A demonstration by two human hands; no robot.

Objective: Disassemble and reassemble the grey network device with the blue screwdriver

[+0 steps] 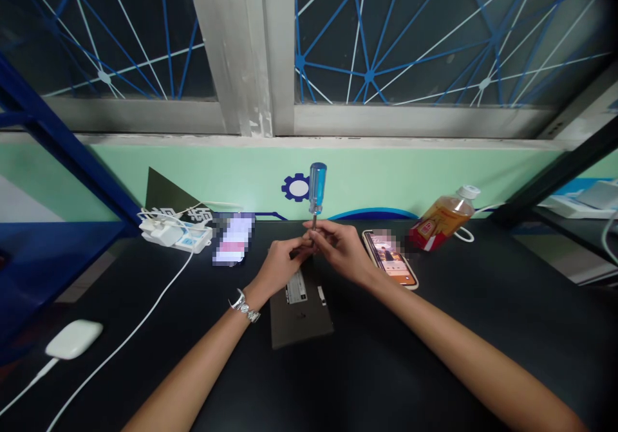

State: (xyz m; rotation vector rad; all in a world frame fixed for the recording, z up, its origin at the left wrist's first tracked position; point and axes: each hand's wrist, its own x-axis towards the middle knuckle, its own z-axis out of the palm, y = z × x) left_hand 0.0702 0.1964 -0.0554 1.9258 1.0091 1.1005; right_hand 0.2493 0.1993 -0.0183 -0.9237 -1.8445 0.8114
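Observation:
A screwdriver with a clear blue handle [317,188] stands upright above a flat dark grey box-like device [302,322]. The fingers of my right hand [344,250] are pinched round its metal shaft. My left hand [282,266], with a silver watch on the wrist, has its fingertips pressed together beside the shaft, touching my right fingers; what they hold, if anything, is too small to tell. The device lies on the black table with white labels on its top. Its far end and the screwdriver's tip are hidden behind my hands.
A lit phone [390,258] lies right of my hands, with a drink bottle [441,219] leaning beyond it. Left are another phone [234,239], a white power strip [176,234] with cables, and a white case [74,339] on a cord.

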